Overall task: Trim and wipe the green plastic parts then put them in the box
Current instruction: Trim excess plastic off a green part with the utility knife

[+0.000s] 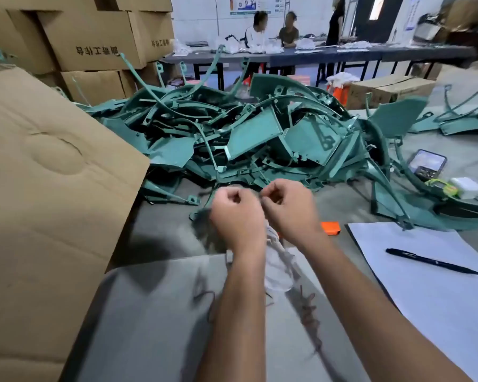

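A big heap of green plastic parts (pixel 260 139) covers the middle of the grey table. In front of it my left hand (pixel 236 213) and my right hand (pixel 289 208) are held close together, both with fingers curled into fists. A thin dark green part (pixel 202 224), smeared by motion, shows under my left hand and trails down past my forearms. A white cloth (pixel 276 266) hangs between my wrists, seemingly from my right hand. The open cardboard box (pixel 53 175) stands at the left, its flap toward me.
An orange knife (pixel 330 227) lies right of my hands. A black pen (pixel 431 261) rests on white paper (pixel 439 293). A phone (pixel 428 164) lies at the right. Stacked cartons (pixel 94 42) fill the back left. People sit at a far table (pixel 342 55).
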`<state>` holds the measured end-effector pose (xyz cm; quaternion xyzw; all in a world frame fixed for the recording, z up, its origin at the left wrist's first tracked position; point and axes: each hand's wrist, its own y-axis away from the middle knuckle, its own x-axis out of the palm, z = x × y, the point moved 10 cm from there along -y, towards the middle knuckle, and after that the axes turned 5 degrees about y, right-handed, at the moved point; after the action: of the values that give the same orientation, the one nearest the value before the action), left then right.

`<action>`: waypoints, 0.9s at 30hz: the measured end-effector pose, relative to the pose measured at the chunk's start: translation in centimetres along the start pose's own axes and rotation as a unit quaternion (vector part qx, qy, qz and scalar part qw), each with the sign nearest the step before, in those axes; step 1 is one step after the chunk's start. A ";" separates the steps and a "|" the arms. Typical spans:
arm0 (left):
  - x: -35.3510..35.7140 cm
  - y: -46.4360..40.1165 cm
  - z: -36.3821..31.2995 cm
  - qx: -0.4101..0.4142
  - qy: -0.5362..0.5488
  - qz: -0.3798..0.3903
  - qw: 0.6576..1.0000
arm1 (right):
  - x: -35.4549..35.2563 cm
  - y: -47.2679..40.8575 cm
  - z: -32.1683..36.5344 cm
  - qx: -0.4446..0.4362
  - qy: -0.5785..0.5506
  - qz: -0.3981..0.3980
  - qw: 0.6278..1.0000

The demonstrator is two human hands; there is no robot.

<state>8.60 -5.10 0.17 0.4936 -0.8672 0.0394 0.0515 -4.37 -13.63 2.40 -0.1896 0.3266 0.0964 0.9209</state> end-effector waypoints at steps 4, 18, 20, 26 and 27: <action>3.3 -2.0 -3.3 0.106 -0.083 -0.034 0.990 | 2.3 -3.2 -1.2 0.024 0.036 0.007 0.999; -1.0 -6.6 -4.9 0.338 -0.079 -0.143 0.927 | 4.0 -8.1 -3.9 0.095 -0.308 -0.046 0.946; 0.2 -5.3 -5.6 0.356 -0.055 -0.116 0.926 | 4.3 -9.9 -2.3 0.129 -0.383 -0.016 0.914; 3.3 -4.2 -3.4 0.197 0.011 -0.058 0.979 | 1.3 -9.5 -3.2 0.186 -0.293 -0.146 0.927; 3.5 -4.8 -2.0 0.133 0.025 -0.054 0.989 | 0.9 -8.5 -3.9 0.187 -0.301 -0.162 0.921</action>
<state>11.05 -10.24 2.70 0.5407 -0.8251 0.1639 0.0088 -3.31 -22.89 1.51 -0.0266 0.0111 -0.0648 0.9975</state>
